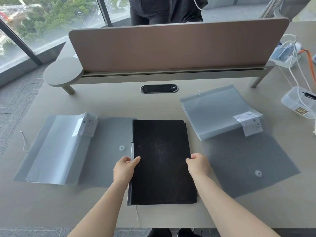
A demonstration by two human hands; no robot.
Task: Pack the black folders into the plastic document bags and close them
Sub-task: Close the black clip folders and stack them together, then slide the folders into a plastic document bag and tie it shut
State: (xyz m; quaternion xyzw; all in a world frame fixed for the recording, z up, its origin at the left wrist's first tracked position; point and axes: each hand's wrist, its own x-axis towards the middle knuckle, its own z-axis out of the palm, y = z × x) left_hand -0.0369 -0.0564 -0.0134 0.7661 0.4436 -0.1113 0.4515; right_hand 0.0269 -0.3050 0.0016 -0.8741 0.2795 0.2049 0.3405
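Note:
A stack of black folders point(162, 161) lies in the middle of the desk in front of me. My left hand point(125, 168) pinches its left edge by the spine, thumb on top. My right hand point(199, 164) grips the right edge, fingers curled over it. On the left, a translucent plastic document bag point(56, 151) lies with its flap open; its button point(121, 147) sits just left of the folders. On the right lies a second plastic bag point(246, 161) with a button point(258, 173), and a bundle of more bags point(217, 112) lies on its far end.
A brown divider panel point(171, 47) on a raised shelf crosses the back of the desk, and a person in black stands behind it. A clear plastic box point(297, 103) with a pen, plus cables and a power strip point(285, 53), are at the far right. A cable port point(159, 88) lies mid-desk.

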